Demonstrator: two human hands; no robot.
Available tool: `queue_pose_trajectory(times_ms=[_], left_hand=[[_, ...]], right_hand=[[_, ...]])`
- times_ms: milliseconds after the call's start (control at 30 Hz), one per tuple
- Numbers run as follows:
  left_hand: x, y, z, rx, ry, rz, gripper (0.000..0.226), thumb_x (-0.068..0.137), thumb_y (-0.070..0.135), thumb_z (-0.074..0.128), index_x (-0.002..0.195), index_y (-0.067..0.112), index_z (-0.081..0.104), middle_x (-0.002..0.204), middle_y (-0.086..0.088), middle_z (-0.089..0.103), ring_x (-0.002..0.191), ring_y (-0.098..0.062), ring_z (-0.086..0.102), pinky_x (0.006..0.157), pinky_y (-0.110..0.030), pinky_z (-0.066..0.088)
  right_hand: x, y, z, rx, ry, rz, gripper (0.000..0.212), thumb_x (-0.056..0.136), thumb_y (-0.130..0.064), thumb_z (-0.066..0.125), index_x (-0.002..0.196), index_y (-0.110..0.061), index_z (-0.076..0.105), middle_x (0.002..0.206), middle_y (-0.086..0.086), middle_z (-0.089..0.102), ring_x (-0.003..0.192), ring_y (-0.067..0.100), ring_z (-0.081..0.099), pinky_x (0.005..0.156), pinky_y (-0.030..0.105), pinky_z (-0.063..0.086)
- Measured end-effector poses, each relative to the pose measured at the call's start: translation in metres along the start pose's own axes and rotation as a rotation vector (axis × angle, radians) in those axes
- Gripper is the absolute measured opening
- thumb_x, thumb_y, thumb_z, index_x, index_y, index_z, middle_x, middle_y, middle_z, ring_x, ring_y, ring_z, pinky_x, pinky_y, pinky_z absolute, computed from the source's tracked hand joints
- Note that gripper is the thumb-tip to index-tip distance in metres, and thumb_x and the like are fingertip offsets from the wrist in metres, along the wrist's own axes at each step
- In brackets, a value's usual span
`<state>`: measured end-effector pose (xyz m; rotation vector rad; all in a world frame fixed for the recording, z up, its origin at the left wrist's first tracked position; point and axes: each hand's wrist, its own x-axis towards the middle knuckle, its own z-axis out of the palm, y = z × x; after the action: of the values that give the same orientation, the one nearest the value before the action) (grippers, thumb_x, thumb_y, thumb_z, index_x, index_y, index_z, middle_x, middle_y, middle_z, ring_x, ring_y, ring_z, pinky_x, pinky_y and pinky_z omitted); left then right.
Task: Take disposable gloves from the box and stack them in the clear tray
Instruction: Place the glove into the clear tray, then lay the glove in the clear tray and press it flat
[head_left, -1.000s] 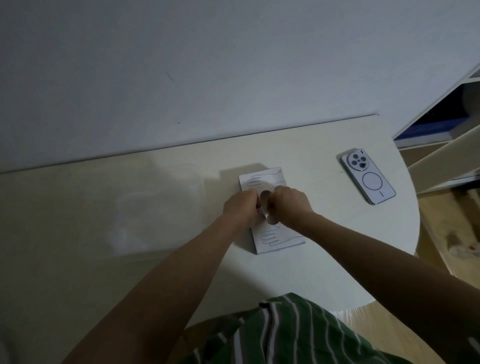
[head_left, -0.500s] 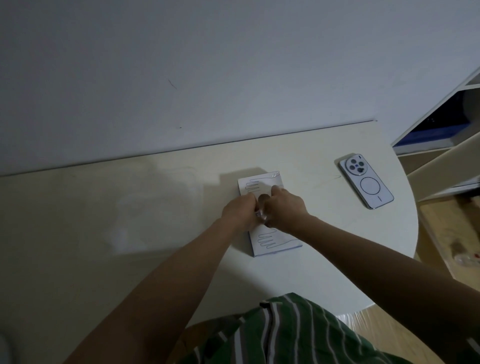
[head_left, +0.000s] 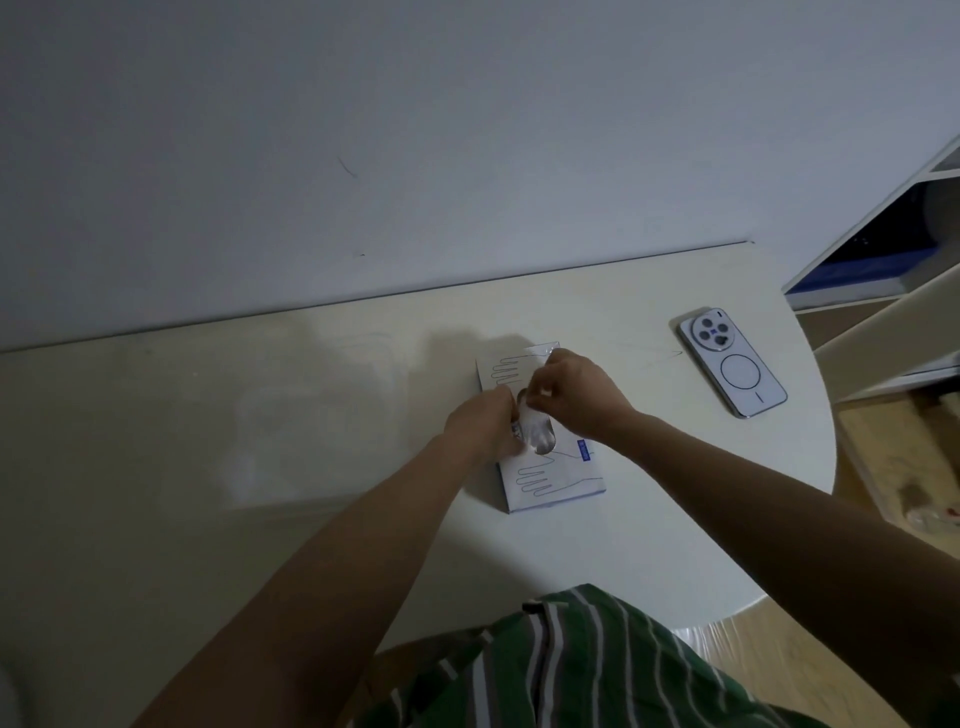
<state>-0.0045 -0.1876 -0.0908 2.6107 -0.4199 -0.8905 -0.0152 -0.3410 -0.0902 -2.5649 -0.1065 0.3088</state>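
Flat white cardboard glove box (head_left: 563, 488) with blue hand outlines, lying flat mid-table on pale round-edged table (head_left: 675, 499). Both hands over box's oval top opening. Right hand (head_left: 576, 395) raised just above opening, thumb and forefinger pinching thin translucent plastic glove (head_left: 537, 434); other fingers curled in. Glove partly out, lower part still at opening. Left hand (head_left: 483, 426) touching box at opening's left edge, fingers curled and bunched together; whether pinching glove or box flap, cannot tell. Clear plastic tray (head_left: 322, 426) only faintly visible, on table left of box, well apart from hands; contents not discernible. Silver-white smartphone (head_left: 732, 364) face down, round camera module up, on table right of box, apart from it. Green white-striped shirt (head_left: 571, 670) at bottom edge. White shelf unit (head_left: 883, 270) far right, plain grey-white wall (head_left: 415, 130) behind table.
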Motion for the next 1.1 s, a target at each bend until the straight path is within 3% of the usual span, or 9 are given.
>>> queue_pose_trajectory(times_ms=[167, 233, 367, 500, 767, 933, 1033, 1100], left_hand=[[0.002, 0.001, 0.000, 0.030, -0.009, -0.013, 0.039, 0.088, 0.029, 0.065, 0.118, 0.011, 0.049, 0.121, -0.007, 0.058, 0.106, -0.025, 0.057, 0.085, -0.035, 0.047], [0.003, 0.002, 0.000, 0.037, -0.014, -0.025, 0.043, 0.085, 0.032, 0.067, 0.118, 0.011, 0.049, 0.119, -0.006, 0.059, 0.104, -0.025, 0.058, 0.081, -0.034, 0.047], [0.004, 0.006, -0.001, 0.081, -0.028, -0.038, 0.049, 0.083, 0.033, 0.069, 0.121, 0.011, 0.048, 0.114, -0.007, 0.062, 0.102, -0.026, 0.061, 0.074, -0.031, 0.044], [0.005, 0.005, -0.001, 0.108, -0.028, -0.028, 0.046, 0.083, 0.031, 0.068, 0.120, 0.009, 0.052, 0.111, -0.008, 0.064, 0.100, -0.027, 0.062, 0.079, -0.035, 0.050], [0.005, -0.002, 0.001, 0.085, -0.004, 0.004, 0.046, 0.082, 0.031, 0.071, 0.117, 0.009, 0.051, 0.118, -0.009, 0.059, 0.105, -0.027, 0.058, 0.081, -0.033, 0.046], [0.008, -0.006, 0.002, 0.010, 0.011, 0.012, 0.047, 0.083, 0.032, 0.064, 0.125, 0.016, 0.053, 0.116, -0.005, 0.062, 0.106, -0.027, 0.060, 0.083, -0.032, 0.049], [0.006, -0.017, 0.001, -0.265, 0.110, 0.068, 0.047, 0.084, 0.030, 0.069, 0.123, 0.012, 0.049, 0.105, -0.002, 0.059, 0.092, -0.020, 0.058, 0.079, -0.029, 0.046], [0.000, -0.019, -0.002, -0.429, 0.219, 0.135, 0.058, 0.082, 0.022, 0.073, 0.128, 0.011, 0.039, 0.109, -0.003, 0.047, 0.086, -0.017, 0.051, 0.079, -0.030, 0.047]], right_hand=[[-0.009, 0.003, -0.004, 0.203, 0.114, -0.038, 0.007, 0.089, -0.010, 0.066, 0.089, -0.004, 0.067, 0.094, 0.007, 0.058, 0.080, 0.018, 0.059, 0.075, 0.025, 0.051], [-0.011, 0.001, -0.004, 0.312, 0.153, -0.028, 0.006, 0.091, -0.007, 0.063, 0.089, -0.002, 0.064, 0.093, 0.008, 0.060, 0.081, 0.018, 0.059, 0.075, 0.020, 0.049], [-0.012, -0.005, -0.006, 0.498, 0.196, 0.025, 0.008, 0.096, -0.012, 0.056, 0.088, -0.012, 0.057, 0.084, -0.001, 0.064, 0.075, 0.003, 0.058, 0.068, 0.010, 0.044], [-0.008, -0.012, -0.010, 0.639, 0.280, 0.076, 0.015, 0.101, -0.017, 0.047, 0.089, -0.010, 0.054, 0.074, -0.002, 0.059, 0.066, 0.004, 0.053, 0.065, 0.019, 0.045], [-0.009, -0.002, -0.032, 0.817, 0.468, 0.262, 0.023, 0.101, -0.029, 0.045, 0.081, -0.020, 0.051, 0.071, -0.007, 0.050, 0.061, 0.005, 0.044, 0.060, 0.022, 0.039], [-0.011, 0.006, -0.029, 0.747, 0.339, 0.375, 0.023, 0.100, -0.029, 0.045, 0.090, -0.010, 0.056, 0.074, 0.000, 0.055, 0.063, 0.011, 0.050, 0.057, 0.025, 0.039], [-0.015, 0.010, -0.022, 0.733, 0.260, 0.455, 0.024, 0.098, -0.027, 0.046, 0.088, -0.008, 0.057, 0.076, 0.004, 0.056, 0.061, 0.014, 0.054, 0.049, 0.023, 0.038], [-0.017, 0.010, -0.022, 0.768, 0.211, 0.490, 0.026, 0.098, -0.026, 0.047, 0.080, -0.010, 0.056, 0.070, 0.004, 0.055, 0.047, 0.005, 0.054, 0.040, 0.017, 0.035]])
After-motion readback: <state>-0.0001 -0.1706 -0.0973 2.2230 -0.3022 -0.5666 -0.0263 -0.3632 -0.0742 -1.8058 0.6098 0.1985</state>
